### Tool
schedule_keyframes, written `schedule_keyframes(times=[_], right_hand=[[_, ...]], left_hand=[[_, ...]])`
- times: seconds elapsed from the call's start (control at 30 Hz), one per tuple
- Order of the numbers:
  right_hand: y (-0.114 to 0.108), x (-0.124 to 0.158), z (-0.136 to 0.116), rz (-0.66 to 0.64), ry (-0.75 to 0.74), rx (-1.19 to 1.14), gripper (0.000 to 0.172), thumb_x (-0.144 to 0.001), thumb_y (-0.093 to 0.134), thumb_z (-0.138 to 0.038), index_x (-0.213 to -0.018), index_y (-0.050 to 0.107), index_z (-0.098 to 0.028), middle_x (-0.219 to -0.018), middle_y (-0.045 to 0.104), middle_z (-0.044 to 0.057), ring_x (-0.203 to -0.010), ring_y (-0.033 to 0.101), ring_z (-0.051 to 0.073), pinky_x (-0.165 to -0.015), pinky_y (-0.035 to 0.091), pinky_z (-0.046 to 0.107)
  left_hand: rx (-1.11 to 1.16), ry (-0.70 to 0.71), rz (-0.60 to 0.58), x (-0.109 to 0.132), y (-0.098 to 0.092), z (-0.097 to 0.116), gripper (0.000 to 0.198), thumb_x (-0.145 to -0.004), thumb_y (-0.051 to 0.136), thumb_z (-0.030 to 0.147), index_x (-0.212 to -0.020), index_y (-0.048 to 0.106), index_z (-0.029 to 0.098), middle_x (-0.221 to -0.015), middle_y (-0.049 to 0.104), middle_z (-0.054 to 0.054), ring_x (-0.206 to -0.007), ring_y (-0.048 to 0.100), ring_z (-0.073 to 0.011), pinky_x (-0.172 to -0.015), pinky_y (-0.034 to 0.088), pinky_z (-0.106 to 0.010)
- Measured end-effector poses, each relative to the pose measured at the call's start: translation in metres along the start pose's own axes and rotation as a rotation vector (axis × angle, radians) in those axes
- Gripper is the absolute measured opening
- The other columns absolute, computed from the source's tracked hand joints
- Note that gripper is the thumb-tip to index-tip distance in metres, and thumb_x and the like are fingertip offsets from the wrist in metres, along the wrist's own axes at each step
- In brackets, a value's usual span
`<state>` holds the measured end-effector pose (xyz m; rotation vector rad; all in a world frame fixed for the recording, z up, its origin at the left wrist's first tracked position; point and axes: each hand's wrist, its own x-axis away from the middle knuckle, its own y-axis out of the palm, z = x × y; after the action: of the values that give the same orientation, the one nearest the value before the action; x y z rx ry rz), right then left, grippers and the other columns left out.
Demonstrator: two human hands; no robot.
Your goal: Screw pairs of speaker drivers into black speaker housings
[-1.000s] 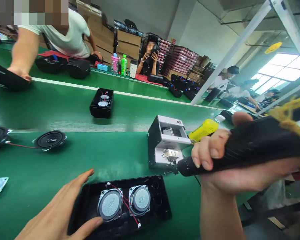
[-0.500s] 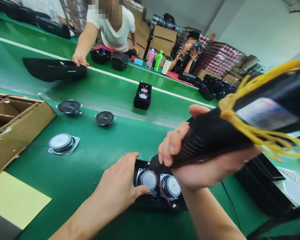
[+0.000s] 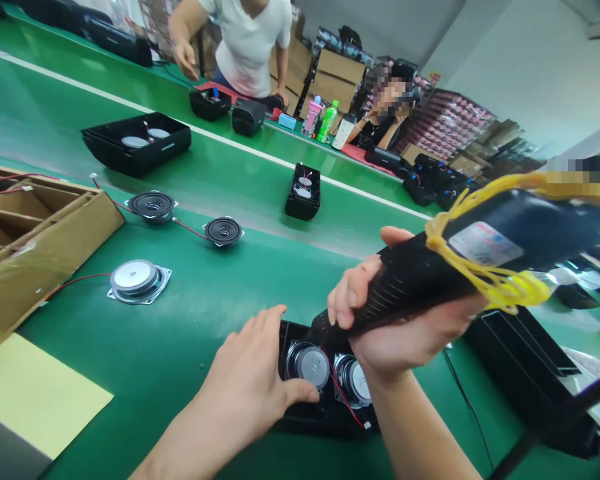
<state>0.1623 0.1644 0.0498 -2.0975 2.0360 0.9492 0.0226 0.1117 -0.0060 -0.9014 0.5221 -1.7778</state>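
Observation:
A black speaker housing (image 3: 307,424) lies on the green surface in front of me, with two silver-backed speaker drivers in it. My left hand (image 3: 253,373) grips the housing's left end, and its thumb rests on the nearer left driver (image 3: 313,367). Wrapped around a black electric screwdriver (image 3: 407,277) is my right hand (image 3: 405,337). The screwdriver is tilted, its nose down at the upper edge of the left driver; the bit's tip is hard to make out. My right wrist partly covers the right driver (image 3: 357,381). A red wire (image 3: 341,393) crosses between the drivers.
Loose drivers (image 3: 139,280) lie at the left beside a divided cardboard box (image 3: 55,257) and yellow paper (image 3: 45,393). Two other housings, one large (image 3: 135,143) and one small (image 3: 304,190), sit farther back. A black case (image 3: 525,373) is at right. Co-workers (image 3: 253,47) are across the bench.
A co-worker has let go of the large housing, which now sits flat with its drivers showing. My screwdriver's rear end has tipped lower, its nose staying near the left driver.

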Motion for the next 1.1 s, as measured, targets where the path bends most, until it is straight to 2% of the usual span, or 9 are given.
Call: schedule_keyframes(times=[0.13,0.23,0.3,0.4,0.5,0.6,0.83,0.97,1.1], right_hand=[[-0.002,-0.001,0.006,-0.003,-0.011,-0.030,0.064,-0.085,0.060,-0.083,-0.114,0.072,-0.027,-0.059,0.063,-0.006,-0.033,0.050,0.013,-0.030,0.043,0.023],[0.001,-0.002,0.008,0.015,0.016,-0.046,0.056,-0.086,0.068,-0.077,-0.112,0.075,-0.027,-0.058,0.064,-0.005,-0.034,0.051,0.013,-0.032,0.046,0.024],[0.004,-0.003,0.008,0.039,0.033,-0.046,0.051,-0.085,0.073,-0.072,-0.108,0.077,-0.027,-0.056,0.064,-0.005,-0.034,0.051,0.013,-0.033,0.047,0.024],[0.008,-0.005,0.006,0.046,0.033,-0.027,0.052,-0.082,0.076,-0.073,-0.103,0.079,-0.026,-0.052,0.062,-0.005,-0.032,0.048,0.013,-0.031,0.045,0.024],[0.007,-0.005,0.006,0.046,0.029,-0.033,0.050,-0.086,0.072,-0.073,-0.102,0.079,-0.026,-0.052,0.062,-0.004,-0.033,0.049,0.013,-0.032,0.046,0.024],[0.005,-0.004,0.007,0.033,0.030,-0.067,0.046,-0.089,0.070,-0.071,-0.099,0.078,-0.027,-0.056,0.065,-0.003,-0.035,0.052,0.014,-0.034,0.047,0.024],[0.006,-0.003,0.008,0.074,0.047,-0.063,0.052,-0.080,0.079,-0.071,-0.106,0.077,-0.025,-0.056,0.064,-0.005,-0.033,0.049,0.012,-0.031,0.043,0.023],[0.008,-0.005,0.006,0.072,0.056,-0.030,0.055,-0.079,0.078,-0.074,-0.104,0.079,-0.026,-0.053,0.062,-0.004,-0.031,0.049,0.013,-0.030,0.043,0.023],[0.011,-0.007,0.003,0.137,0.081,-0.033,0.057,-0.075,0.078,-0.078,-0.097,0.079,-0.026,-0.049,0.061,-0.004,-0.028,0.046,0.013,-0.026,0.040,0.023]], left_hand=[[0.088,-0.015,0.033,-0.006,0.005,-0.026,0.104,-0.075,0.088,0.051,-0.160,0.035,0.023,-0.162,0.050,-0.013,-0.149,0.050,-0.0311,-0.118,0.045,-0.049],[0.021,-0.001,0.069,-0.013,0.009,-0.035,0.113,-0.072,0.090,0.048,-0.164,0.028,0.025,-0.167,0.044,-0.012,-0.150,0.048,-0.0346,-0.118,0.043,-0.054],[-0.043,0.032,0.076,-0.018,0.011,-0.033,0.114,-0.070,0.092,0.044,-0.164,0.030,0.025,-0.164,0.048,-0.013,-0.144,0.053,-0.0375,-0.115,0.045,-0.057],[-0.137,0.073,0.047,-0.023,0.008,-0.024,0.097,-0.068,0.095,0.042,-0.151,0.048,0.024,-0.144,0.063,-0.011,-0.129,0.063,-0.0380,-0.105,0.050,-0.053],[-0.191,0.068,-0.016,-0.025,0.003,-0.015,0.064,-0.069,0.095,0.043,-0.121,0.062,0.024,-0.120,0.069,-0.005,-0.113,0.069,-0.0340,-0.091,0.053,-0.046],[-0.188,0.042,-0.056,-0.025,-0.001,-0.011,0.053,-0.071,0.093,0.045,-0.107,0.060,0.026,-0.114,0.068,-0.001,-0.109,0.069,-0.0309,-0.079,0.051,-0.040],[-0.192,0.051,-0.072,-0.028,0.001,-0.009,0.045,-0.075,0.089,0.040,-0.104,0.057,0.026,-0.114,0.067,-0.003,-0.107,0.069,-0.0306,-0.078,0.049,-0.039],[-0.182,0.153,0.032,-0.024,0.010,-0.019,0.043,-0.078,0.085,0.037,-0.112,0.060,0.027,-0.117,0.069,-0.005,-0.111,0.070,-0.0339,-0.083,0.053,-0.044],[-0.122,0.376,0.364,-0.013,0.022,-0.051,0.069,-0.083,0.080,0.049,-0.140,0.048,0.028,-0.140,0.064,-0.013,-0.125,0.067,-0.0360,-0.090,0.058,-0.046]])
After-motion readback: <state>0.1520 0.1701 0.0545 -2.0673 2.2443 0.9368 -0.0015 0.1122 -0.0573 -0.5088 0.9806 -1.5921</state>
